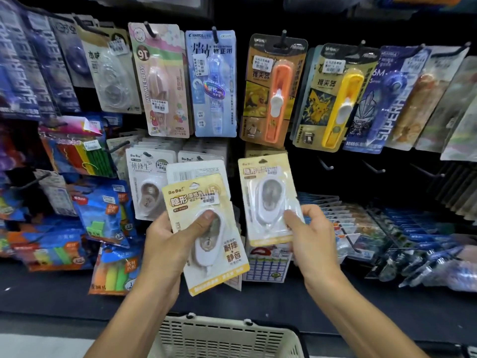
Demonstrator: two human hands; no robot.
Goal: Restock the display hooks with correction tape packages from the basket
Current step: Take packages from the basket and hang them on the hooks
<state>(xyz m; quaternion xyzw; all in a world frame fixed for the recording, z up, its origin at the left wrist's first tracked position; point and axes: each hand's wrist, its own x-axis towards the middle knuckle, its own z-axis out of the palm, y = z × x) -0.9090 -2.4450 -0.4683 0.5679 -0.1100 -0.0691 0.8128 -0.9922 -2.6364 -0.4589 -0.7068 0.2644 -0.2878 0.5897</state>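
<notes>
Both hands pinching glossy yellow blister cards: left (167, 244), right (313, 236); slatted plastic basket (224, 337) below.

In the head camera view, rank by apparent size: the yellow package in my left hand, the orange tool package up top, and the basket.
1. Yellow package, nearer the camera.
2. Orange tool package, similar, so unsure.
Basket: cropped, unrankable.

1 head-worn wide-angle view, forward and slightly down, close to the display hooks (325, 165) and basket (227, 337).
</notes>
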